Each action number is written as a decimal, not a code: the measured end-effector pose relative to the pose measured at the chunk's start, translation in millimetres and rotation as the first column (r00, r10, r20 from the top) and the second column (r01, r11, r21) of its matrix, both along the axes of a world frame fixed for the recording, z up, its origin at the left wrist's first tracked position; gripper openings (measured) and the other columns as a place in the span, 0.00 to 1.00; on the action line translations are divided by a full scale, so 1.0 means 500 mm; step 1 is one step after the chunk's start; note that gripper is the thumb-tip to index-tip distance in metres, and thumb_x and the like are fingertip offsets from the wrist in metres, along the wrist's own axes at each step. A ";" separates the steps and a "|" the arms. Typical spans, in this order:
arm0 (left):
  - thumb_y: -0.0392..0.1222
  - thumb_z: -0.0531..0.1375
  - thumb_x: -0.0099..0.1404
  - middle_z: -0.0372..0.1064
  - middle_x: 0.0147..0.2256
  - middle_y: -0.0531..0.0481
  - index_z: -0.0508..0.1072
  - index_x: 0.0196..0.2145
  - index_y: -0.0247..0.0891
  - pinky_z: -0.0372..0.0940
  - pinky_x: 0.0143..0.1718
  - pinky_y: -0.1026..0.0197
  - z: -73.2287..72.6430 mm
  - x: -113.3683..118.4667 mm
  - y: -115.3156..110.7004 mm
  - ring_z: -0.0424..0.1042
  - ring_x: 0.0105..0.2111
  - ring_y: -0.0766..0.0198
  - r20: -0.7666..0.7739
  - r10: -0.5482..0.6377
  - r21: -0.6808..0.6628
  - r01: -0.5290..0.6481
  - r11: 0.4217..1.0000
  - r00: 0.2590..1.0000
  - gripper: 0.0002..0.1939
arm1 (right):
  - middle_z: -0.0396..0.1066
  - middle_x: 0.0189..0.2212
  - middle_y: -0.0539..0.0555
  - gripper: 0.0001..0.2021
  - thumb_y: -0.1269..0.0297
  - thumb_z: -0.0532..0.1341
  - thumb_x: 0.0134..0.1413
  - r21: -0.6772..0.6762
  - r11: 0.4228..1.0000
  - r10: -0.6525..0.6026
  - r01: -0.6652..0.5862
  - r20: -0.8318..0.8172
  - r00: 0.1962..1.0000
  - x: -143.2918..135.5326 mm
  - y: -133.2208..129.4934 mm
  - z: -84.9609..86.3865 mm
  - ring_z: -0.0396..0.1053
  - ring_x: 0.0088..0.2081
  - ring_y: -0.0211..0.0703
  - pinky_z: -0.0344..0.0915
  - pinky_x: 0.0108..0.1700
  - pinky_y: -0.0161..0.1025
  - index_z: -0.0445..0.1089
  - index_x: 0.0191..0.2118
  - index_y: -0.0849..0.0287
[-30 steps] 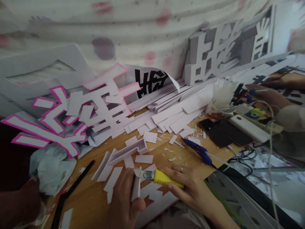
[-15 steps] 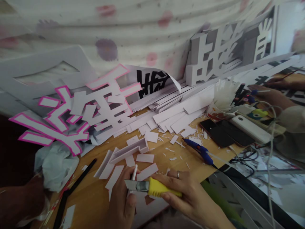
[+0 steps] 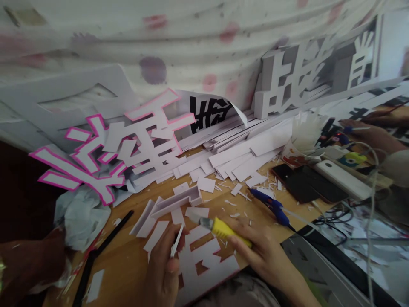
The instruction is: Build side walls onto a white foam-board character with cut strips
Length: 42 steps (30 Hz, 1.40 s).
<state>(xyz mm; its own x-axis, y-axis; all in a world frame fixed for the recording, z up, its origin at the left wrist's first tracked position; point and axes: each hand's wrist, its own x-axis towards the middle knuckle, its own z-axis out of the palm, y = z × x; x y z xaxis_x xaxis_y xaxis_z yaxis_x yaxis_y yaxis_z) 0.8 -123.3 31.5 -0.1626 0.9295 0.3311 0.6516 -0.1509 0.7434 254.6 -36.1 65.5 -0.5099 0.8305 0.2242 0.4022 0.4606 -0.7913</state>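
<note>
Blurry blade on the yellow cutter

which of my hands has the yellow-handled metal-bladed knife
Your right hand grips the yellow-handled knife; your left hand holds a narrow, flat white strip.

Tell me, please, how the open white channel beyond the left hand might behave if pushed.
The white channel is probably light, given its thin walls. Its straight, flat sides suggest sliding rather than rolling. Squeezing might bend those walls.
</note>
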 end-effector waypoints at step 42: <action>0.69 0.44 0.68 0.72 0.48 0.43 0.62 0.59 0.45 0.71 0.43 0.55 0.055 0.022 0.019 0.74 0.46 0.51 -0.171 -0.120 0.054 0.131 0.990 0.978 0.33 | 0.73 0.28 0.53 0.23 0.49 0.49 0.71 0.107 0.978 0.179 -0.180 0.014 0.984 -0.014 -0.013 0.036 0.69 0.28 0.38 0.57 0.30 0.35 0.72 0.55 0.57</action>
<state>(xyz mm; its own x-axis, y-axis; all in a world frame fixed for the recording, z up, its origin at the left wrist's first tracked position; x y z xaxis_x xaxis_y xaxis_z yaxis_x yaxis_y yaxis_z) 11.9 -113.8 59.1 0.0162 0.9149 0.4034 0.7384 -0.2830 0.6121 247.8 -42.5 83.5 -0.6494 0.6968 0.3045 0.3083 0.6073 -0.7322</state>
